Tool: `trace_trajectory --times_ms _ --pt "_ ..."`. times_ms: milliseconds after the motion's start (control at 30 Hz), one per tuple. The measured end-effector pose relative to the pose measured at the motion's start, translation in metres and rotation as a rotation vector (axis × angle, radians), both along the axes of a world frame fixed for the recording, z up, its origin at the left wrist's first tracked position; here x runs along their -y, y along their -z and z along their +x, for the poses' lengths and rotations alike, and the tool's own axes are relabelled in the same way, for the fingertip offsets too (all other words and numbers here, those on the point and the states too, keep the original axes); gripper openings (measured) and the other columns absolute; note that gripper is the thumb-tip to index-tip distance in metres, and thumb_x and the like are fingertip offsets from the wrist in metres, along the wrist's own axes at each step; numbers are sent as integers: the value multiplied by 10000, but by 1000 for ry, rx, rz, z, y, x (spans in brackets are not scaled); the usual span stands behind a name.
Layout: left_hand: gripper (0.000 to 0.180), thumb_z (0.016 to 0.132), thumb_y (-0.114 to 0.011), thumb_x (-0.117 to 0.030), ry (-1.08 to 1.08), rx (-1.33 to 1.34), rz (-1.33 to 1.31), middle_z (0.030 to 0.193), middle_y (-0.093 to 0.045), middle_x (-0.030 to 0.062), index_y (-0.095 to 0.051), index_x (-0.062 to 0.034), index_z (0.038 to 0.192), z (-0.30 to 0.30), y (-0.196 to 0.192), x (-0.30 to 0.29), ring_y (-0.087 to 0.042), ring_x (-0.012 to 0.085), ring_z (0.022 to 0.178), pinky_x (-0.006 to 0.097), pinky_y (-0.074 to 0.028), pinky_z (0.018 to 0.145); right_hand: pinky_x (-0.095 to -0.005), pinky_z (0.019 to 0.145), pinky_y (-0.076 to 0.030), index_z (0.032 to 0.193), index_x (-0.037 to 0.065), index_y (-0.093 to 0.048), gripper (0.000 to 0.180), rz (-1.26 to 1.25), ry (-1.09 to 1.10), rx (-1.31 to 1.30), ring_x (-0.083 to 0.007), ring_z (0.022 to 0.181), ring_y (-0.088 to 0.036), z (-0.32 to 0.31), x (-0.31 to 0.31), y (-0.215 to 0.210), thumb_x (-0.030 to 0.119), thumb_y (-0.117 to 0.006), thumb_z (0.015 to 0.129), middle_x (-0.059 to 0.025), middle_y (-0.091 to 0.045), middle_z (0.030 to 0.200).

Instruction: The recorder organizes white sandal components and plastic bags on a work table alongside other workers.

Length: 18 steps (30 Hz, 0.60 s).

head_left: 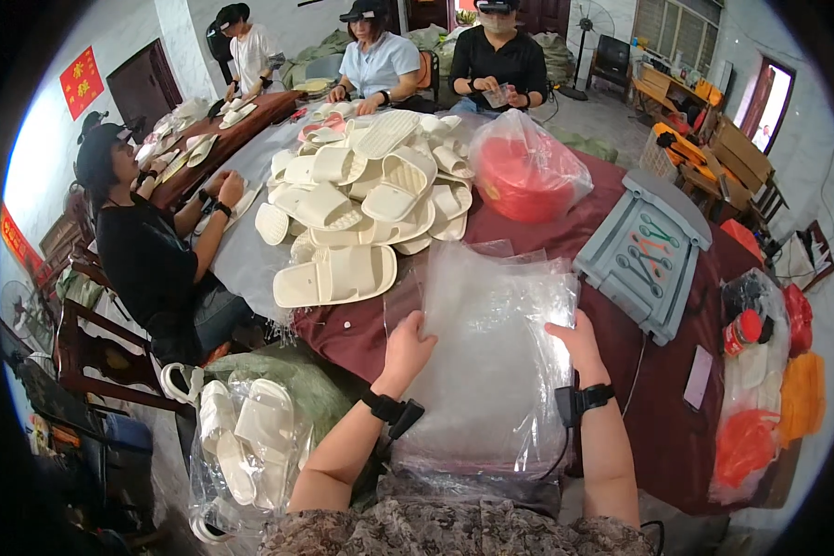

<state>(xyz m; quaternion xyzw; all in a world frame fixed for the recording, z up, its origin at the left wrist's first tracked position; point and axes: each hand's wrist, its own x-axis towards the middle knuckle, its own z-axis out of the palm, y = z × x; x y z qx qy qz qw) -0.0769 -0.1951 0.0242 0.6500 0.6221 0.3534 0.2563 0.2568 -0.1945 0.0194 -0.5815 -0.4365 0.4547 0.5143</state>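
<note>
Fingers (561, 332), clear plastic bags (491, 380) between.

Mottled grey-brown clothing (454, 533) is worn with black wristbands (595, 397) bearing boxy black modules (406, 420).

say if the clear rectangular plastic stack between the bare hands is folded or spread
Spread: the clear plastic stack lies flat, its broad rectangular face showing.

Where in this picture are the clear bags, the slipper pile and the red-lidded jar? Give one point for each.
Clear bags (491, 371): head view, middle of the top sheet.
Slipper pile (391, 201): head view, a slipper near its middle.
Red-lidded jar (742, 332): head view, middle of the jar.
</note>
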Motion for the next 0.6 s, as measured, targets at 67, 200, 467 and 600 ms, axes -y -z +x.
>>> trace_trajectory --times_ms 67,200,467,600 --pt "341 722 -699 -100 13 25 2 876 -579 179 -572 -44 1034 4 -7 4 -587 357 858 451 -464 714 -313 784 -501 1143 -42 -580 421 -29 -23 -42 -198 885 -641 0 2 -5 37 -724 755 -110 -663 1016" --pt "311 728 -634 -2 49 10 174 779 -569 147 -581 -41 1032 11 -27 21 -572 308 753 416 -448 644 -302 787 -498 1150 -32 -572 395 -39 31 -112 -181 894 -632 -8 10 -16 5 -690 774 -100 -659 1019" --pt "398 752 -653 22 -93 508 145 991 -629 60 -553 -11 1136 -37 13 11 -564 134 887 296 -474 755 -302 820 -486 1150 -35 -554 423 255 -106 -31 -155 931 -606 -47 -31 -56 53 -724 774 -94 -650 1054" --pt "731 722 -725 -60 -116 330 132 1221 -505 231 -360 5 1353 -49 24 3 -505 346 1141 376 -418 1001 -374 914 -462 1231 -26 -511 634 241 -164 257 -261 1053 -592 -50 -64 -29 257 -804 746 -177 -620 1154"
